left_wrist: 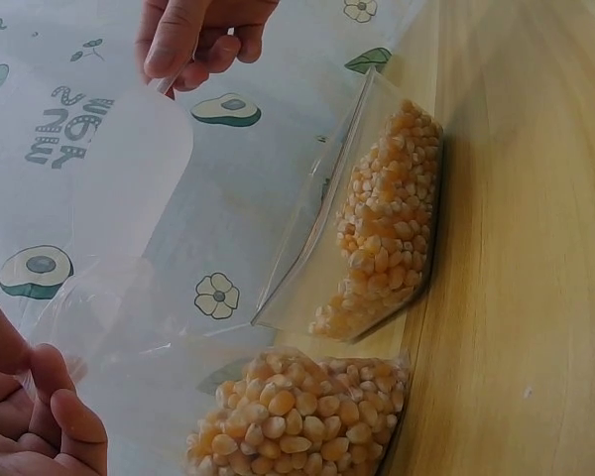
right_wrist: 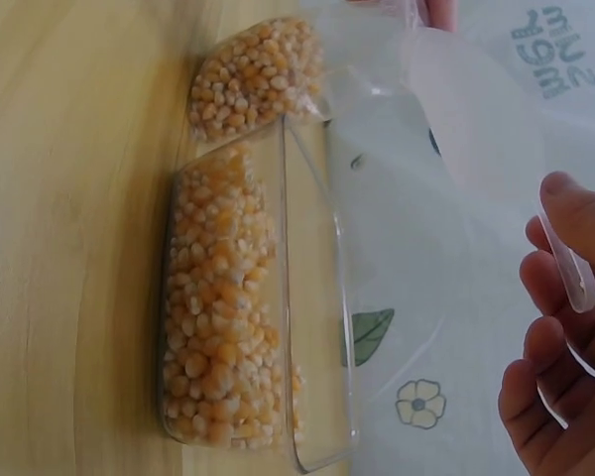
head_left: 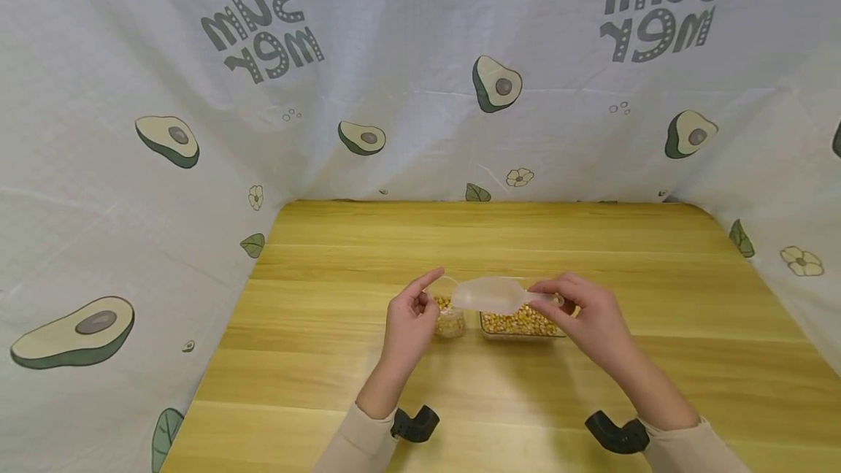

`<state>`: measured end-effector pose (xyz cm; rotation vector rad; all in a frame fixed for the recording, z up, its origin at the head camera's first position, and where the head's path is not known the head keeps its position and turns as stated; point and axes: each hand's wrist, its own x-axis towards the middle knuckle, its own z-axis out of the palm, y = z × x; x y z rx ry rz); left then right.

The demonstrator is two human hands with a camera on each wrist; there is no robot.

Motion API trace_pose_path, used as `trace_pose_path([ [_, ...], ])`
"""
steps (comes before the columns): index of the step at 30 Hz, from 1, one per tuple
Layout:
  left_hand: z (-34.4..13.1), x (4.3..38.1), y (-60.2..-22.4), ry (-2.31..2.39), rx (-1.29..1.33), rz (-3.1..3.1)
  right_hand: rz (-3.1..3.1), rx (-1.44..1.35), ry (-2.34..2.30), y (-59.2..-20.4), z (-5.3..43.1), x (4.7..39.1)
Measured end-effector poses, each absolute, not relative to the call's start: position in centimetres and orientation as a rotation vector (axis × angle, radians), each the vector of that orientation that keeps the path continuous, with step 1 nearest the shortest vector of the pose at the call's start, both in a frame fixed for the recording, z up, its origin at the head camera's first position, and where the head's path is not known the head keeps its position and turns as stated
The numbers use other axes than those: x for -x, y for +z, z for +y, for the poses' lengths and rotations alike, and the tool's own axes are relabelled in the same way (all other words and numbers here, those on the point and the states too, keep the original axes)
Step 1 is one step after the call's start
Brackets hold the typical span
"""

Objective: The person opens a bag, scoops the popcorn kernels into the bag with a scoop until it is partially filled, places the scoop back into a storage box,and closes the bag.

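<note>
My left hand (head_left: 410,316) pinches the upper edge of a clear plastic bag (left_wrist: 159,357), holding its mouth up. Corn kernels (left_wrist: 297,412) fill the bag's lower part, which rests on the table. By its handle, my right hand (head_left: 588,312) grips a translucent white scoop (head_left: 489,294) between thumb and fingers. The scoop lies roughly level above the kernels, its front end at the bag's mouth, and no kernels show in it. Right of the bag stands a clear rectangular container (right_wrist: 286,248), partly filled with corn kernels (right_wrist: 218,327); the scoop and right hand hide some of it in the head view.
Everything stands on a wood-grain table (head_left: 328,254). A pale cloth (head_left: 407,93) printed with avocados, flowers and lettering hangs behind it and along both sides. Dark wrist mounts (head_left: 415,425) sit at both sleeves.
</note>
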<state>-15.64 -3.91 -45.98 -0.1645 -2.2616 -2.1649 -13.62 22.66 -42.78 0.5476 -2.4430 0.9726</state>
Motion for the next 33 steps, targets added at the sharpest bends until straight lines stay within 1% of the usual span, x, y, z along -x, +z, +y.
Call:
trace_pose_path([
  [10,-3.9,15.5,-46.0,-2.156,0.147,-2.263,-2.406,-0.557,0.950,-43.7,23.1,13.4],
  [25,-3.8,15.3,-45.7,-2.165,0.134,-2.248,-2.423,-0.356,0.942,-44.9,25.5,12.6],
  [33,-3.9,15.3,-45.7,-2.172,0.143,-2.241,-2.437,-0.327,0.889,-45.7,26.5,12.4],
])
